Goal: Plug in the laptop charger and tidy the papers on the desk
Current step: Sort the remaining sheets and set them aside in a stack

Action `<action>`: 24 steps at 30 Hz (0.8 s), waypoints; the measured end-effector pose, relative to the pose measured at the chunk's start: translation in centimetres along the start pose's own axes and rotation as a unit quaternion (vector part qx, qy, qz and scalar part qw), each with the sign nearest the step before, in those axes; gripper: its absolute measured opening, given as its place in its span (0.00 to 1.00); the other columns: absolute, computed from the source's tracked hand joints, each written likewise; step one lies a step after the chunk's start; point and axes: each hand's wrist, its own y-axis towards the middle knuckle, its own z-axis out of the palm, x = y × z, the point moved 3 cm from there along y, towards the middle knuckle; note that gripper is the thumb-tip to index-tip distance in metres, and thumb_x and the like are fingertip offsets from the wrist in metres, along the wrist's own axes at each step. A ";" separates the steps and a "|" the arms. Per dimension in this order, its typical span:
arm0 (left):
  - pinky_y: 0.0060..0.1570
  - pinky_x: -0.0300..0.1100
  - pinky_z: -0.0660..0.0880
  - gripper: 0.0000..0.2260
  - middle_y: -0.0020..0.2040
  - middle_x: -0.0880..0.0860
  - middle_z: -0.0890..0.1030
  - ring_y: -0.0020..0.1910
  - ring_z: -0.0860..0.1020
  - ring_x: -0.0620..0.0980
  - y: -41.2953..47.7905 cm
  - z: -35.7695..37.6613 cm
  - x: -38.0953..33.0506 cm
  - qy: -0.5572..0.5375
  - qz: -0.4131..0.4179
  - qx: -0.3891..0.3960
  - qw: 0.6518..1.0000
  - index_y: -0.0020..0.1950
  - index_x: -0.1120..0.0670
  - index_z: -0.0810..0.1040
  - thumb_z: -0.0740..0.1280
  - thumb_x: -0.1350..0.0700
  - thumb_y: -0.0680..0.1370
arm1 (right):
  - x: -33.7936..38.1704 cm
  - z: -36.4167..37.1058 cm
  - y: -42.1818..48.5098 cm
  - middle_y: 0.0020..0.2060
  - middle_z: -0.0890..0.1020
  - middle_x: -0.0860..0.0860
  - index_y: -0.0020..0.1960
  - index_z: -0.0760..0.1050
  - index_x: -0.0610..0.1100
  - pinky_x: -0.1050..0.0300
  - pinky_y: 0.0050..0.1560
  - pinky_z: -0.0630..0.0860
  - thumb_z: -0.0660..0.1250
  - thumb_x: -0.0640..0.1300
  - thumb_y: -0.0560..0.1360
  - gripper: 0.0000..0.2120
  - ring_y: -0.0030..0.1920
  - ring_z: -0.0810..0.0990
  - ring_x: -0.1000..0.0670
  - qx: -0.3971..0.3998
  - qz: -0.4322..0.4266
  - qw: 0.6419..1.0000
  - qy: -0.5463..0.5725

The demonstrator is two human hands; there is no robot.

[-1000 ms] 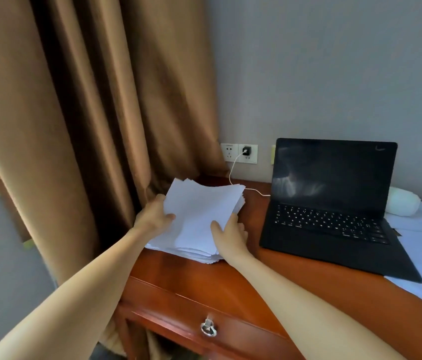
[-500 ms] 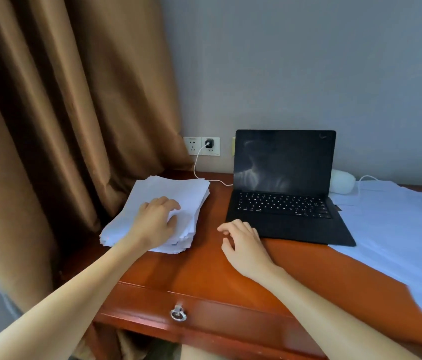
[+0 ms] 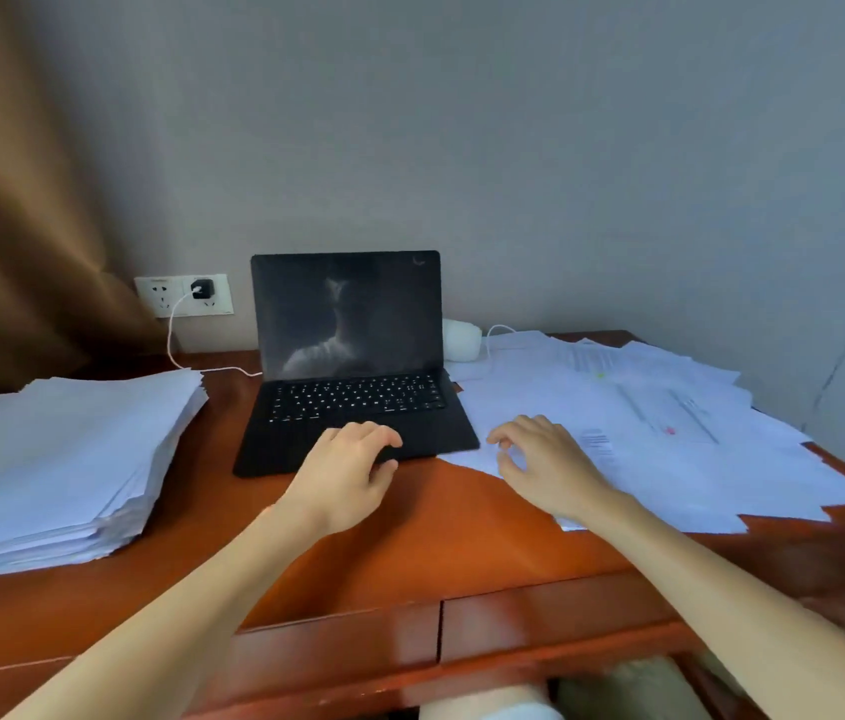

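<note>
A thick stack of white papers (image 3: 62,459) lies on the left of the wooden desk (image 3: 451,527). An open black laptop (image 3: 353,376) with a dark screen stands in the middle. A black charger plug (image 3: 201,289) sits in the wall socket (image 3: 182,295), and its white cable (image 3: 173,335) runs down behind the laptop. Loose white sheets (image 3: 670,428) spread over the desk's right side. My left hand (image 3: 345,472) hovers empty over the laptop's front edge, fingers curled. My right hand (image 3: 547,459) is over the near edge of the loose sheets, fingers apart, holding nothing.
A brown curtain (image 3: 10,226) hangs at the left beside the socket. A small white rounded object (image 3: 462,339) with a white cord sits behind the laptop's right corner. Two drawer fronts (image 3: 441,636) run along the desk's near edge.
Both hands have left the paper stack and moved right, the left to the laptop's front, the right onto the loose sheets. My view has swung right and down.
</note>
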 end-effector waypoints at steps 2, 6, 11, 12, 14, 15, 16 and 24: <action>0.69 0.45 0.67 0.15 0.68 0.46 0.79 0.66 0.76 0.49 1.4 2.4 -2.3 -0.018 0.025 0.013 0.999 0.70 0.49 0.77 0.64 0.52 0.83 | -3.4 -1.2 -1.5 0.57 0.78 0.56 0.64 0.77 0.51 0.52 0.65 0.67 0.65 0.49 0.80 0.14 0.62 0.72 0.51 0.001 0.026 1.000 -0.017; 0.72 0.45 0.64 0.17 0.71 0.47 0.76 0.70 0.73 0.49 4.2 5.9 -6.2 -0.044 0.058 0.041 0.997 0.72 0.50 0.76 0.63 0.53 0.83 | -8.7 -3.3 -4.3 0.61 0.74 0.57 0.68 0.73 0.55 0.55 0.67 0.59 0.60 0.66 0.74 0.26 0.68 0.66 0.51 0.019 0.094 0.993 -0.066; 0.69 0.45 0.63 0.18 0.70 0.48 0.77 0.70 0.73 0.52 7.4 8.9 -9.8 -0.070 0.075 0.069 0.992 0.71 0.51 0.76 0.62 0.53 0.81 | -12.8 -4.9 -7.4 0.75 0.61 0.56 0.77 0.61 0.57 0.51 0.77 0.46 0.61 0.74 0.72 0.38 0.79 0.48 0.50 0.066 0.170 0.981 -0.069; 0.69 0.45 0.64 0.20 0.70 0.49 0.77 0.70 0.73 0.52 8.0 9.3 -10.4 -0.076 0.076 0.076 0.991 0.71 0.52 0.76 0.60 0.51 0.81 | -13.5 -5.2 -7.8 0.77 0.58 0.55 0.78 0.58 0.58 0.50 0.78 0.45 0.60 0.76 0.70 0.42 0.79 0.46 0.51 0.076 0.181 0.978 -0.071; 0.70 0.47 0.65 0.24 0.70 0.49 0.77 0.71 0.73 0.53 9.0 10.2 -11.8 -0.089 0.080 0.087 0.989 0.71 0.52 0.76 0.55 0.45 0.79 | -14.7 -5.9 -8.7 0.80 0.53 0.55 0.80 0.53 0.58 0.49 0.79 0.46 0.61 0.78 0.68 0.48 0.80 0.45 0.52 0.111 0.208 0.971 -0.047; 0.71 0.48 0.65 0.26 0.70 0.50 0.77 0.71 0.73 0.53 9.5 10.5 -12.4 -0.094 0.083 0.087 0.988 0.72 0.52 0.76 0.54 0.43 0.79 | -15.2 -6.2 -9.1 0.80 0.52 0.56 0.81 0.51 0.58 0.49 0.79 0.47 0.63 0.78 0.68 0.49 0.80 0.46 0.52 0.135 0.221 0.965 -0.028; 0.71 0.49 0.66 0.26 0.71 0.50 0.77 0.71 0.73 0.53 10.0 10.8 -13.0 -0.099 0.085 0.087 0.988 0.72 0.52 0.76 0.54 0.41 0.79 | -15.5 -6.5 -9.4 0.81 0.51 0.58 0.81 0.50 0.58 0.49 0.79 0.48 0.64 0.77 0.68 0.50 0.80 0.47 0.52 0.152 0.224 0.963 -0.018; 0.62 0.48 0.65 0.28 0.67 0.49 0.79 0.64 0.75 0.54 12.6 13.1 -15.9 -0.132 0.075 0.077 0.985 0.69 0.52 0.77 0.52 0.40 0.77 | -16.0 -6.5 -9.5 0.70 0.76 0.54 0.74 0.70 0.50 0.53 0.68 0.64 0.68 0.69 0.73 0.37 0.68 0.73 0.48 0.030 0.153 0.985 -0.079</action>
